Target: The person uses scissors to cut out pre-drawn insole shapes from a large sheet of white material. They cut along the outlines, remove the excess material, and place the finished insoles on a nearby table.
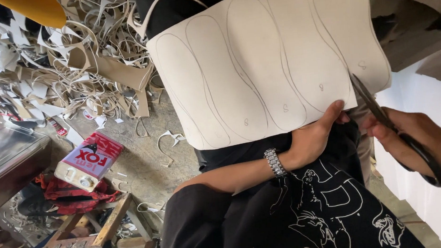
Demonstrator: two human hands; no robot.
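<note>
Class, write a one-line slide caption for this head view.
Left hand holds a pencil-marked sheet while right hand cuts it with scissors.

The single camera sits on my head, looking steeply down and close over my lap, my hands near the lens; the littered floor point(143, 147) fills the view's left side.
</note>
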